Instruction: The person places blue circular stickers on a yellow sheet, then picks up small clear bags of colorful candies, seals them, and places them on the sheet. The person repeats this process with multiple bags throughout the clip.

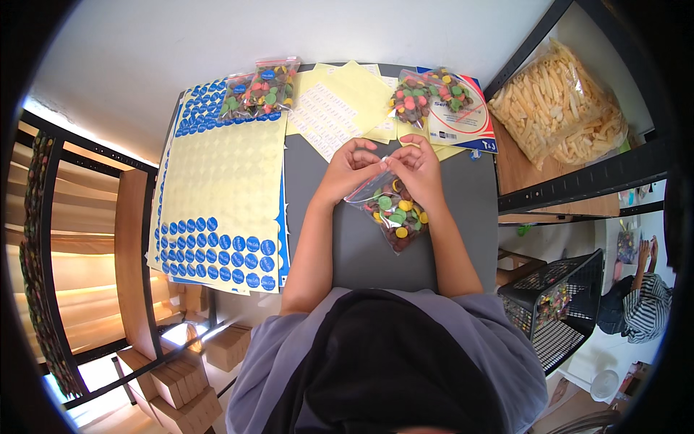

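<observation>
Both my hands pinch the top edge of a clear zip bag (pixel 398 217) filled with brown, green, yellow and red disc-shaped pieces. My left hand (pixel 355 168) holds the zip strip from the left, and my right hand (pixel 417 171) grips it beside the left one, fingertips nearly touching. The bag hangs tilted over the dark grey tabletop (pixel 358 260). Left of my arms lie sheets of round blue stickers (pixel 222 179), with wide stretches of bare backing. Filled bags with blue stickers (pixel 265 89) rest on their far edge. Farther back on the right are filled bags (pixel 415 100) with no sticker visible.
Pale yellow label sheets (pixel 328 116) and a printed packet (pixel 466 116) lie at the back by the wall. Large bags of pale snack sticks (pixel 556 103) sit on the right shelf. A black crate (pixel 558 309) and another person (pixel 645 304) are at right, cardboard boxes (pixel 173 390) at lower left.
</observation>
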Available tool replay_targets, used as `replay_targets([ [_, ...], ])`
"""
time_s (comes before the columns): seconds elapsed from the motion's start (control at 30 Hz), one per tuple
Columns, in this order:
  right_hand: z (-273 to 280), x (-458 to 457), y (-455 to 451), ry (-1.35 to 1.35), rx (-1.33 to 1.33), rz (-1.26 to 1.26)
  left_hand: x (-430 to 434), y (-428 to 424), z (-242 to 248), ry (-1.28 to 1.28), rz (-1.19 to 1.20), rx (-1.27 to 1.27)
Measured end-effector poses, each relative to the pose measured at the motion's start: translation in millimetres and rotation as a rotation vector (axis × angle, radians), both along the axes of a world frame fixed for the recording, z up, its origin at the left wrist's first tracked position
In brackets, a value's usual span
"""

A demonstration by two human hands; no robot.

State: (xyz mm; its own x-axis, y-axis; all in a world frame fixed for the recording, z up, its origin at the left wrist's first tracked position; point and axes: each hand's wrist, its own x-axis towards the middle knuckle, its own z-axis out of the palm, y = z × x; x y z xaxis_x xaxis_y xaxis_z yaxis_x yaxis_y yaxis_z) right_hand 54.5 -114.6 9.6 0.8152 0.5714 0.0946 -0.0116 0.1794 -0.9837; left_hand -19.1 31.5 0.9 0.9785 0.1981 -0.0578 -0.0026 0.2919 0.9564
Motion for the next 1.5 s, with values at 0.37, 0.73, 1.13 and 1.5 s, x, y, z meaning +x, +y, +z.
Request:
replay_targets([
  [0.37, -2.2, 1.4, 1.6, 0.022, 0.124, 0.003, 2.0, -1.3, -1.3, -0.003, 0.058, 0.051],
  [0.73, -7.1, 6.7, -0.9, -0.014, 0.015, 0.012, 3.7, -6.0, 4.6, -0.002, 0.047, 0.079],
  [1.13, -0.2, 6.0, -4.4, -0.074, 0.009, 0.081, 7.0, -2.1, -3.0, -0.126, 0.232, -0.007],
  [1.5, -0.6, 7.7, -10.4, 0.020, 0.126, 0.081, 4.6, 3.8, -10.5, -0.173, 0.232, -0.108],
])
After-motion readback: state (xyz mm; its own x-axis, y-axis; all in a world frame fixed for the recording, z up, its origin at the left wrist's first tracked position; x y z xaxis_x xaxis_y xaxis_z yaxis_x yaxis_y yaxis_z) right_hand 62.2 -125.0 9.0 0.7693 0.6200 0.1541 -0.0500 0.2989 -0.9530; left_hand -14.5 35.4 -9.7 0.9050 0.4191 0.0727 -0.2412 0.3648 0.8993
